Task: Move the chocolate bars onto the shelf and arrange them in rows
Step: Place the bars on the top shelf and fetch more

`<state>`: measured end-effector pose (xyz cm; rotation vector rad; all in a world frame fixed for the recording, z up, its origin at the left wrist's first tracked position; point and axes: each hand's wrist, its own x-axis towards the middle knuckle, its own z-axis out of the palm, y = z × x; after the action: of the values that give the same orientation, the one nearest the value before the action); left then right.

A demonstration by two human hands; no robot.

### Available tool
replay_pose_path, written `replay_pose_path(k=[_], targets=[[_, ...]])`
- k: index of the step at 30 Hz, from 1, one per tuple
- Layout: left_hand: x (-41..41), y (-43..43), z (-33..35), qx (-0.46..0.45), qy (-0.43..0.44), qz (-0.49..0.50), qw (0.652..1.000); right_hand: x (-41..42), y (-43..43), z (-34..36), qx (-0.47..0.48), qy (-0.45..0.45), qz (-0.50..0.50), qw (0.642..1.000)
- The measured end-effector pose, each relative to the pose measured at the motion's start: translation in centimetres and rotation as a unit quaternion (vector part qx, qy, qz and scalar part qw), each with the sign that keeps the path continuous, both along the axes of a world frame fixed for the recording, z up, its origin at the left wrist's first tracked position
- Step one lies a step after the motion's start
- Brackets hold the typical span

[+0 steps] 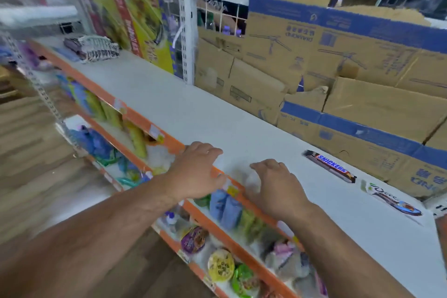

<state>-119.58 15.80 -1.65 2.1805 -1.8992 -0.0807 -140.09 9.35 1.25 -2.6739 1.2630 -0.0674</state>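
Observation:
A brown Snickers bar (pixel 330 166) lies flat on the white top shelf (pixel 183 109), far to the right. Just right of it lies a white Dove chocolate bar (pixel 391 201), also flat. My left hand (pixel 196 172) hovers over the shelf's orange front edge, fingers loosely bent, holding nothing. My right hand (pixel 275 186) hovers over the shelf beside it, fingers loosely bent and empty. Both hands are well left of the two bars. The frame is motion-blurred.
Large cardboard boxes (pixel 338 75) with blue bands stand along the back of the shelf. A pile of striped packets (pixel 96 48) lies at the far left end, next to tall colourful boxes (pixel 130 14). Lower shelves hold snack packs (pixel 221 265). A person stands behind the boxes.

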Motion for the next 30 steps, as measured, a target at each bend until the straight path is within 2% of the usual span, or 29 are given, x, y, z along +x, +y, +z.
replay_pose_path(k=[8, 16, 22, 30], targets=[[17.2, 8.9, 2.1, -0.014, -0.014, 0.099, 0.995, 18.6, 6.0, 1.6, -0.006, 0.005, 0.067, 0.998], [29.7, 13.7, 3.2, -0.018, -0.008, 0.186, 0.982, 34.2, 7.5, 2.5, -0.031, 0.001, 0.141, 0.99], [39.7, 13.3, 1.2, -0.024, 0.018, 0.241, 0.97, 45.9, 5.5, 1.7, -0.031, -0.014, 0.18, 0.983], [54.5, 7.0, 0.7, -0.009, 0.006, 0.269, 0.963, 62.4, -1.9, 0.5, -0.025, -0.025, 0.21, 0.977]])
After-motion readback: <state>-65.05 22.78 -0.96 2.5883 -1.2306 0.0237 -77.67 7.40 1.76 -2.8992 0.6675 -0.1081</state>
